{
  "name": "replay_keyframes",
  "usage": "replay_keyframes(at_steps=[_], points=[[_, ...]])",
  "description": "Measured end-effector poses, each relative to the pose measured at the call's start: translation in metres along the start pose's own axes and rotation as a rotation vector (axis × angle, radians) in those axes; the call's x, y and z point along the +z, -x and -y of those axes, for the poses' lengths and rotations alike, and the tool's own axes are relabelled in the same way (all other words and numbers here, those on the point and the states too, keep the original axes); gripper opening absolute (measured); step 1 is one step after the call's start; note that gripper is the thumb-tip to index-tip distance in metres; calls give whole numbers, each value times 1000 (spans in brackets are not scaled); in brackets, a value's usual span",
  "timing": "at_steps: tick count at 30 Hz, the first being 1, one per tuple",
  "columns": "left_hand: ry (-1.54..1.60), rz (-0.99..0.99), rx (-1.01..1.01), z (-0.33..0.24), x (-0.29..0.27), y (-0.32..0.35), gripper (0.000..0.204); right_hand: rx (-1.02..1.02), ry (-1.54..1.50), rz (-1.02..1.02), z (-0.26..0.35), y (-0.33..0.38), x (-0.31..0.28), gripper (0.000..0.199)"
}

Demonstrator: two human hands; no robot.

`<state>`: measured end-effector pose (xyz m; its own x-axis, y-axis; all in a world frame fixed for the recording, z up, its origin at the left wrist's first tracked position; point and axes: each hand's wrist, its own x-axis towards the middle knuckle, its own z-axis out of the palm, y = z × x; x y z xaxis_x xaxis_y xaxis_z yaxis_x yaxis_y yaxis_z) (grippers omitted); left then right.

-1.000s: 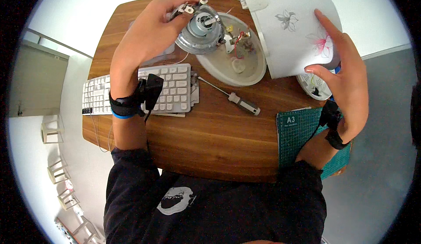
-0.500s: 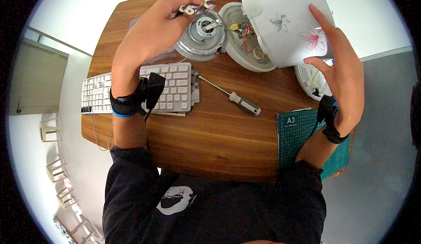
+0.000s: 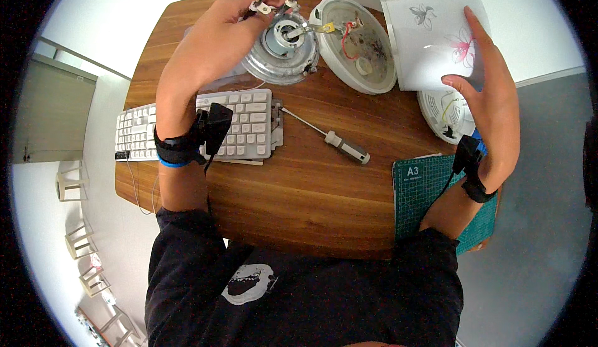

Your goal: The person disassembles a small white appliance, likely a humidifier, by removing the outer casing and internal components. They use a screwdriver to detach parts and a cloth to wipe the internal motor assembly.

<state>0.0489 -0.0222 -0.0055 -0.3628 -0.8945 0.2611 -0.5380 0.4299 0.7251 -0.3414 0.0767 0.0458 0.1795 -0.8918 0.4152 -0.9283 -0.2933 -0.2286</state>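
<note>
My left hand [image 3: 215, 45] grips the top edge of a round metal appliance part [image 3: 289, 57] with a hub in its middle and small white-tipped terminals on its rim. A yellow-sleeved connector links it to a pale round base [image 3: 355, 42], where a red wire and grime show on the inside. At the far right, my right hand [image 3: 492, 85] has its thumb and fingers around a white shell [image 3: 430, 29] printed with grey and pink flowers. A second white round piece [image 3: 445, 113] with a yellow-green wire lies partly beneath the shell.
A screwdriver [image 3: 346, 146] with a grey-and-white handle lies mid-table. White keyboard [image 3: 246, 123] sits at the left, partly under my left forearm. A green cutting mat [image 3: 417, 191] covers the near right corner of the wooden table [image 3: 299, 197]. Stools [image 3: 73, 188] stand on the floor at left.
My right hand has moved the flower-printed shell right, away from the round base, uncovering more of its inside. The base has tipped more upright. My left hand and the metal part have shifted slightly left.
</note>
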Motion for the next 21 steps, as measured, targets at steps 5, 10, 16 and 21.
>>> replay_keyframes(at_steps=[5,10,16,21], points=[[-57,61,-49,-2,-1,-1,35,-27,-10,-13,0,-1,1,100],[-101,21,-10,-4,4,5,33,-27,4,-24,14,-1,2,98],[-89,165,-98,-10,0,1,31,-34,72,4,19,1,3,98],[-169,188,-168,-20,3,6,30,-42,75,36,24,-1,3,99]])
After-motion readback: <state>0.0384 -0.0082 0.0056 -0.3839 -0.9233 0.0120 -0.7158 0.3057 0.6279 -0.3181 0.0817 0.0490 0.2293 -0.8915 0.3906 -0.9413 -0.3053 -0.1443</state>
